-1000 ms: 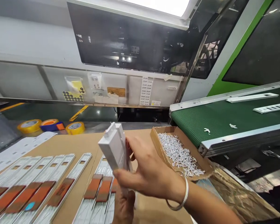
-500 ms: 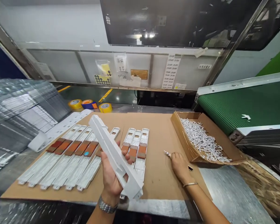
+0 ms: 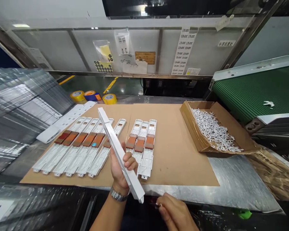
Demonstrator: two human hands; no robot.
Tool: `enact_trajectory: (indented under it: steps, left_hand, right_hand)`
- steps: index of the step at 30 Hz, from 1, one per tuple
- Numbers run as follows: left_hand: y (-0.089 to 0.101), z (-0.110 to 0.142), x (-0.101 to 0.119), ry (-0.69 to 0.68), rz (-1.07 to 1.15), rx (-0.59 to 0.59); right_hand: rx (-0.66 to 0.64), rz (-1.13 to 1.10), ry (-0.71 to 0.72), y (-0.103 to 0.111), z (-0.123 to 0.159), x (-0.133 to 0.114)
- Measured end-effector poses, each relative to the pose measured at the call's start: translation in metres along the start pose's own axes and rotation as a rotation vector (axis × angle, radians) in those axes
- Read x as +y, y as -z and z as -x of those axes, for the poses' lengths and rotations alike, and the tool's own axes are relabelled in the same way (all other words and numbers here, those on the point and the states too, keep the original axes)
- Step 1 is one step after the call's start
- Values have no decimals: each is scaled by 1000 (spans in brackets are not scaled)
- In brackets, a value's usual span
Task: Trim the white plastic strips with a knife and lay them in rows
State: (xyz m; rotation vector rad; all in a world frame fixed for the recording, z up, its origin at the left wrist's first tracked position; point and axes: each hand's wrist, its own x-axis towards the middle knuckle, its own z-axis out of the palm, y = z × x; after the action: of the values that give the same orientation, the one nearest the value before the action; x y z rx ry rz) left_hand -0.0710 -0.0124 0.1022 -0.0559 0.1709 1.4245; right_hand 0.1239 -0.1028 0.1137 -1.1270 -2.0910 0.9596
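Note:
My left hand (image 3: 122,166) is closed around a long white plastic strip (image 3: 117,146), holding it tilted above the table, narrow side toward me. My right hand (image 3: 174,210) is low at the front edge, just right of the strip's lower end. Its fingers are curled; the tip of a small slim tool (image 3: 157,205) shows between them, mostly hidden. Beyond my left hand, similar white strips with brown-orange middle bands lie on the cardboard: several in a left group (image 3: 69,154) and three in a right group (image 3: 144,157).
A cardboard tray (image 3: 195,134) of small white pieces (image 3: 213,130) stands at right, beside a green conveyor belt (image 3: 255,93). Tape rolls (image 3: 109,98) sit at the back. Stacked clear plastic sheeting (image 3: 26,112) rises on the left. The cardboard sheet (image 3: 178,160) covers the metal table.
My right hand has moved from the cardboard toward me, down to the front edge, with the slim tool. My left hand has turned the white strip onto its narrow side. The view has tilted downward.

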Motion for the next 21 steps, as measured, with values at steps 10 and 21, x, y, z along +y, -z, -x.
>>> enact_trajectory:
  steps: [10, 21]
  left_hand:
    - [2, 5, -3, 56, 47, -111]
    - [3, 10, -8, 83, 53, -94]
  right_hand:
    - [15, 6, -88, -23, -3, -3]
    - [-26, -41, -124, -26, -1, -4]
